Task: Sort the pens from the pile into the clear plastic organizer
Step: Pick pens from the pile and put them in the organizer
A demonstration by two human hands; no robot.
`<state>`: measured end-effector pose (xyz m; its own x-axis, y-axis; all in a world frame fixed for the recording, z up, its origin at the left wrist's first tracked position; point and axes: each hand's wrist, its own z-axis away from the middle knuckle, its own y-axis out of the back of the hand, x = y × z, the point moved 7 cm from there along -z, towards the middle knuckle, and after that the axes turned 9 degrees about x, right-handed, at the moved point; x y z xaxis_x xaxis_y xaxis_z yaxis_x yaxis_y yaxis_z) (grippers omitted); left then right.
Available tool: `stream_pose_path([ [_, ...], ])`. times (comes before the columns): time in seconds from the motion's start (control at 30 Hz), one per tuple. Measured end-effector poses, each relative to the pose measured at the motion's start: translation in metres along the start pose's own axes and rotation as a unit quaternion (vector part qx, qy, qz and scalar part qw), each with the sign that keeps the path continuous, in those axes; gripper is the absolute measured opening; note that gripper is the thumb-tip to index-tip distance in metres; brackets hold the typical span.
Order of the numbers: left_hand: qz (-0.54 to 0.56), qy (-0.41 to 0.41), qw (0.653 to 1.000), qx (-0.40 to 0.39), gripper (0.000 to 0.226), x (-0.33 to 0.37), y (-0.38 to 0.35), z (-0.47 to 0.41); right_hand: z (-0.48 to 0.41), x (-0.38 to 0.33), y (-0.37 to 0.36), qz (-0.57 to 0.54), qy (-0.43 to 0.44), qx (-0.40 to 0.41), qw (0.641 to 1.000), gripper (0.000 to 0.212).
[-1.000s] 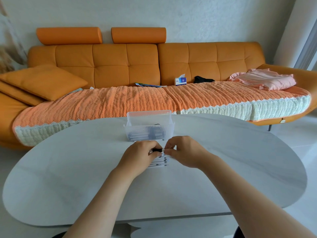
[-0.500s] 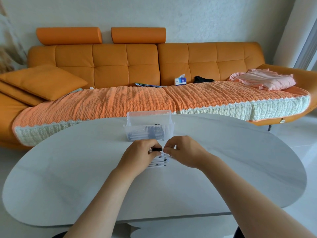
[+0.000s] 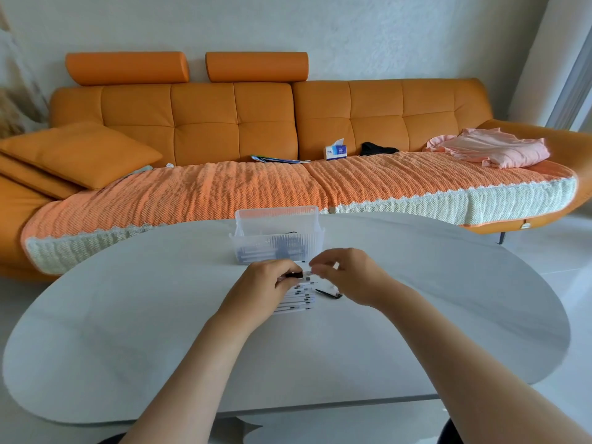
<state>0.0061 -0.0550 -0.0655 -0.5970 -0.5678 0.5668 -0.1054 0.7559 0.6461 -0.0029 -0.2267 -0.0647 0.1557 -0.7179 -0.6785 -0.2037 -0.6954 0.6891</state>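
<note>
Since the frame a second ago, the right hand (image 3: 349,274) has drawn a little away from the left hand (image 3: 266,283), and a slim black piece (image 3: 328,294) now lies on the table (image 3: 160,331) just beside the right wrist, where none showed before. It may be a cap or a short pen; on my feed it is too small to tell.

Both hands hold one pen (image 3: 299,275) between them, raised just above the pile. I see the left hand curled round its black end, knuckles toward the camera. The right hand pinches the paler end between thumb and forefinger, with its other fingers loosely bent; that hand is slightly blurred.

Below the hands, the pile of pens (image 3: 296,299) lies on the pale table, the pens laid roughly side by side, partly hidden by the left hand. They look white or clear with dark marks.

Beyond the fingertips stands the clear plastic organizer (image 3: 277,238), near the far edge of the table. Its back wall is taller than its ribbed front wall, and I can make out dark pens lying in the front compartment.

Behind the table runs an orange sofa (image 3: 224,123) with a knitted orange throw (image 3: 224,193) over the seat. On it sit a tissue box (image 3: 336,151), a folded pink cloth (image 3: 490,147) toward the right end and an orange cushion (image 3: 80,152) at the left.
</note>
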Motion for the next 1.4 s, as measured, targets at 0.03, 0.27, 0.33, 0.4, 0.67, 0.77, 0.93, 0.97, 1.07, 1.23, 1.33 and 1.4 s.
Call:
stream_pose_path([
  [0.03, -0.004, 0.002, 1.000, 0.003, 0.011, -0.001, 0.000, 0.000, -0.002, 0.006, 0.006, 0.005, -0.010, 0.015, 1.000, 0.018],
  [0.27, -0.027, 0.031, 0.999, -0.018, 0.016, -0.012, -0.002, 0.004, -0.003, 0.044, 0.022, 0.166, -0.057, 0.005, 0.985, 0.027],
  [0.33, -0.032, 0.038, 0.999, -0.021, 0.015, -0.014, -0.004, 0.004, -0.002, 0.044, 0.016, 0.163, -0.061, -0.006, 0.985, 0.022],
  [0.4, -0.035, 0.041, 0.998, -0.024, 0.015, -0.014, -0.005, 0.003, -0.001, 0.039, 0.011, 0.149, -0.054, -0.013, 0.987, 0.012],
  [0.67, -0.056, 0.039, 0.997, -0.028, 0.013, -0.011, -0.007, 0.004, 0.001, 0.021, -0.013, 0.209, 0.003, -0.051, 0.977, 0.016],
  [0.77, -0.070, 0.038, 0.997, -0.020, 0.012, -0.012, -0.003, 0.004, 0.000, 0.018, -0.009, 0.176, 0.012, -0.033, 0.984, 0.011],
  [0.93, -0.092, 0.035, 0.995, -0.015, 0.010, -0.011, 0.003, 0.005, -0.001, 0.010, -0.001, 0.124, 0.015, 0.000, 0.992, 0.009],
  [0.97, -0.099, 0.032, 0.994, -0.015, 0.010, -0.010, 0.003, 0.005, -0.001, 0.009, -0.001, 0.121, 0.018, 0.001, 0.993, 0.009],
  [1.07, -0.107, 0.024, 0.994, -0.016, 0.011, -0.007, 0.004, 0.005, 0.001, 0.004, -0.002, 0.106, 0.034, 0.001, 0.994, 0.008],
  [1.23, -0.099, 0.020, 0.995, -0.026, 0.009, -0.002, 0.002, 0.005, 0.005, -0.003, -0.003, 0.079, 0.051, 0.007, 0.996, 0.007],
  [1.33, -0.072, 0.020, 0.996, -0.045, 0.010, 0.000, -0.002, 0.005, 0.007, -0.009, -0.009, 0.073, 0.072, -0.001, 0.995, 0.006],
  [1.4, -0.051, 0.031, 0.996, -0.061, 0.011, -0.001, -0.006, 0.005, 0.008, -0.013, -0.012, 0.065, 0.083, 0.001, 0.994, 0.006],
])
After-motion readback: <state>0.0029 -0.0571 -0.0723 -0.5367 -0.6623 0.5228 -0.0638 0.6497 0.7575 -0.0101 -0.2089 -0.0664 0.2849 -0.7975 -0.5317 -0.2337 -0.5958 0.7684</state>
